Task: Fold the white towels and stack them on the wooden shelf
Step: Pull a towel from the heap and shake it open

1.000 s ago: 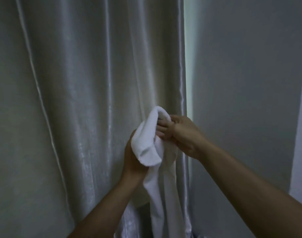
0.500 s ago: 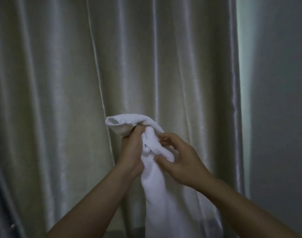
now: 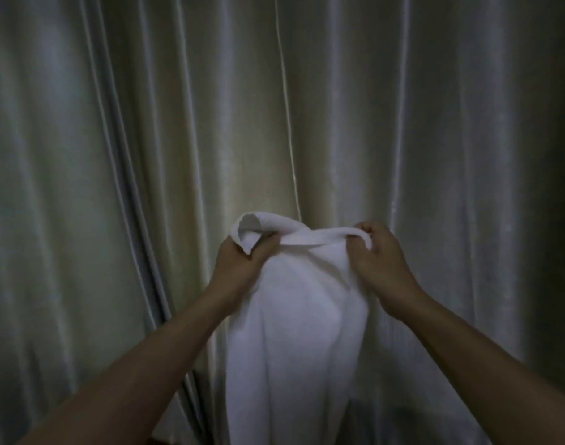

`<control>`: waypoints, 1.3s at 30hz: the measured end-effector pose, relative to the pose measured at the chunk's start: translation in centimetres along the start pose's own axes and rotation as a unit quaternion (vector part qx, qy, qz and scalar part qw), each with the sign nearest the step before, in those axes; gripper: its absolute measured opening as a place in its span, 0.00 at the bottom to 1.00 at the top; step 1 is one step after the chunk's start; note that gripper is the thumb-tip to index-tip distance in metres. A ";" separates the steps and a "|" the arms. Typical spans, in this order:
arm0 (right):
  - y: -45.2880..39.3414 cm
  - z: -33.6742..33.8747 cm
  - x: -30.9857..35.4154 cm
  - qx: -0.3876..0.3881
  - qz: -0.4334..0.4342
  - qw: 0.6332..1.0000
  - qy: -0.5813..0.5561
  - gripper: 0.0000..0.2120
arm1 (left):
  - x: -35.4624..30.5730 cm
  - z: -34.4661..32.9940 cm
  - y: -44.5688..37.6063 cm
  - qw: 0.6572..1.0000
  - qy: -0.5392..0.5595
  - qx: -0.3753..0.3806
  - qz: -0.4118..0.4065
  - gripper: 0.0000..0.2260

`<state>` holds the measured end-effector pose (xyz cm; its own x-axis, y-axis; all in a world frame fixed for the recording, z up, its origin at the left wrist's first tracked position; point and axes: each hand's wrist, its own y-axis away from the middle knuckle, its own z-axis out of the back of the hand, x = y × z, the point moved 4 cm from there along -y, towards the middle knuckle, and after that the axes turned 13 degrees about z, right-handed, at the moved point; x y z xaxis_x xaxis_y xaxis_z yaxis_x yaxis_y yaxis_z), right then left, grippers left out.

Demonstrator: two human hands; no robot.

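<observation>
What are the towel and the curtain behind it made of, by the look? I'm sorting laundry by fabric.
The towel looks like matte white terry cotton: thick, soft rolled edge, no shine. The curtain looks like a satin-type synthetic or silk blend: glossy highlights run down its folds. Neither fibre can be told for sure.

Towels: one white towel (image 3: pixel 294 316), hanging in view
Hands: two, a left hand (image 3: pixel 242 264) and a right hand (image 3: pixel 380 264)
Forearms: two, both bare
Curtains: one pale curtain (image 3: pixel 146 155) across the background
</observation>
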<state>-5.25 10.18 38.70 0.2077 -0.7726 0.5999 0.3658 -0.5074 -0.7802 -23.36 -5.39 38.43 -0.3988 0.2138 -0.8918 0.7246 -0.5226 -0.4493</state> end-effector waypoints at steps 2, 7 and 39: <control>-0.3 -0.5 0.3 0.027 -0.015 1.000 0.004 0.09 | 0.5 2.9 -0.5 0.998 -0.042 -0.033 -0.028 0.04; -0.2 -2.2 1.2 0.105 -0.024 0.992 0.058 0.17 | 4.4 7.2 -3.2 0.996 -0.076 -0.039 -0.008 0.08; 2.5 -8.9 -5.8 -0.057 -0.179 0.982 -0.003 0.14 | 16.9 15.8 -11.4 0.967 -0.021 0.155 0.201 0.19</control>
<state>-13.65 9.98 31.65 0.0903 -0.5353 0.8398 0.3124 -0.7855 -0.5342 -47.25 -8.89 29.31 -0.1465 -0.0884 -0.9853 0.6250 -0.7803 -0.0229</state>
